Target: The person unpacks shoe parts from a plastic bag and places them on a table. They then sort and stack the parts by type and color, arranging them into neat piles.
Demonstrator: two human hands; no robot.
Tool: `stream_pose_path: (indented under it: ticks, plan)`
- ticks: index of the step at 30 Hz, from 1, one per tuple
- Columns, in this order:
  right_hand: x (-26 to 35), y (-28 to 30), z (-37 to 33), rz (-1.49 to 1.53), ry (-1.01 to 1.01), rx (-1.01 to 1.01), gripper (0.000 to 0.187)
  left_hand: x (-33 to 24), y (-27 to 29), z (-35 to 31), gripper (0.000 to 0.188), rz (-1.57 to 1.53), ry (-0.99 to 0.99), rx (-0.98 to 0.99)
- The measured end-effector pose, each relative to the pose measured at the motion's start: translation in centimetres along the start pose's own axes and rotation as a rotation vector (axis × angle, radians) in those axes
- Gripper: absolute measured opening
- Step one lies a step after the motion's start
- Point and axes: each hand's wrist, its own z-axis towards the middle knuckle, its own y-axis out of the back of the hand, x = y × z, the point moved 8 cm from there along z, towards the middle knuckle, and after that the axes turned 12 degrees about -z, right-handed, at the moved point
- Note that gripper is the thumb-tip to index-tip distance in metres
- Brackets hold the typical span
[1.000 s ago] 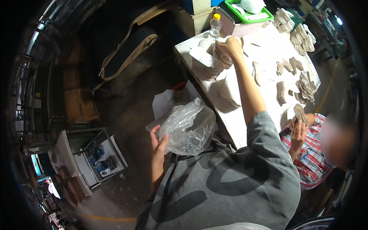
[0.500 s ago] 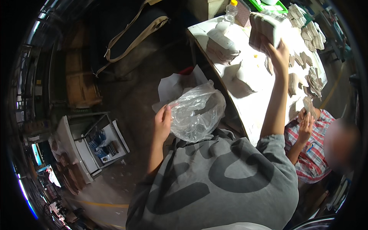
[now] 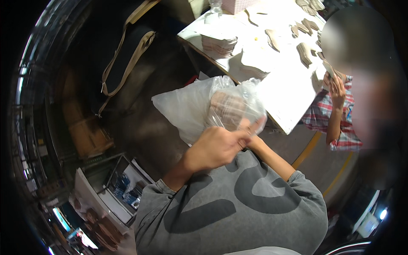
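In front of my chest a clear plastic bag (image 3: 256, 94) surrounds a stack of flat, brownish layered pieces (image 3: 227, 108). My left hand (image 3: 216, 146) is closed at the near edge of the bag, pinching the plastic. Close beside it is my right hand (image 3: 251, 126), at the bag's mouth against the near end of the stack; blur and plastic partly hide its fingers. A larger whitish plastic sheet or bag (image 3: 180, 104) hangs just beyond, to the left. What the pieces are made of cannot be told.
A white table (image 3: 276, 91) reaches away at the right, with a layered stack (image 3: 219, 44), another pale stack (image 3: 255, 63) and several loose pieces on it. A person in a plaid shirt (image 3: 318, 106) handles pieces at its right edge. An open cabinet (image 3: 123, 187) stands lower left.
My right hand has come from the far side of the table to the bag, bringing the stack. The stack is now inside the plastic. My left hand has moved right.
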Motion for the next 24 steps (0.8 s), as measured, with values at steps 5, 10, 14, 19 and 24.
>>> stream_pose_path:
  ticks: [5, 10, 14, 19, 24]
  plan:
    - [-0.6, 2.5, -4.3, 0.421, -0.268, -0.209, 0.054, -2.6, -4.3, 0.1, 0.056, 0.007, -0.224, 0.280]
    - [0.7, 5.4, -7.2, 0.507, -0.422, -0.300, 0.053, -2.3, -6.5, -1.2, 0.053, -0.061, -0.213, 0.485]
    - [1.3, 7.3, -9.0, 0.512, -0.469, -0.380, 0.052, 0.3, -8.7, -0.6, 0.054, -0.046, -0.001, 0.605]
    - [1.3, 8.4, -11.9, 0.539, -0.518, -0.495, 0.050, 0.0, -10.8, -0.8, 0.052, -0.283, -0.043, 0.803]
    - [-2.0, 11.9, -11.7, 0.582, -0.529, -0.677, 0.049, -0.8, -9.5, -0.5, 0.056, -0.858, -0.125, 0.734]
